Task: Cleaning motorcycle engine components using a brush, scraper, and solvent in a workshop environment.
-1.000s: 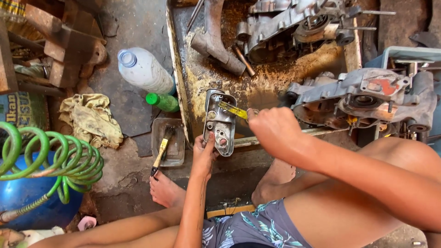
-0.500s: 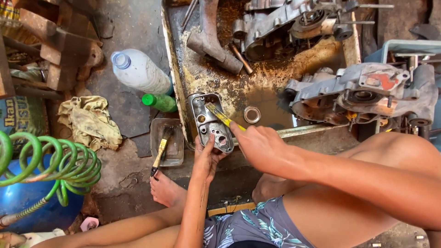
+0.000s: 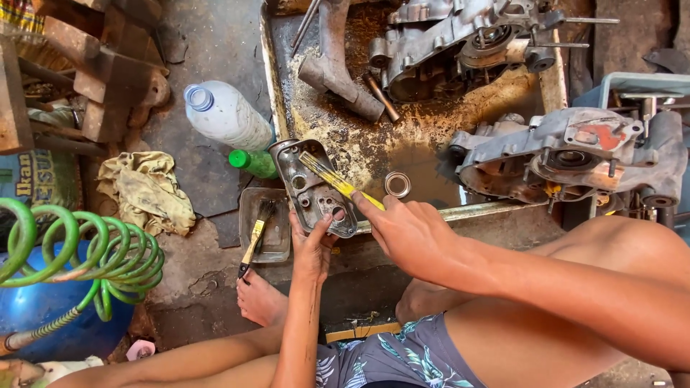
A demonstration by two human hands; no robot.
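Brushing a grimy grey metal cover plate [image 3: 313, 188]
Left hand [image 3: 313, 248] grips its near edge; right hand [image 3: 410, 233] holds a yellow-handled brush [image 3: 338, 181] on it.

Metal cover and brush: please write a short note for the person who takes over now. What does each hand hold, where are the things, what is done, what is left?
Left hand: holds the metal cover by its near edge, tilted over the rim of the tray.
Right hand: holds the yellow brush, bristles on the cover's inner face.
Nearby: a ring lies in the dirty liquid in the tray; a second brush rests in a small pan; two engine cases, one in the tray and one at its right.
Done: the cover looks wet and partly brushed.
Left: grime still shows in its recesses.
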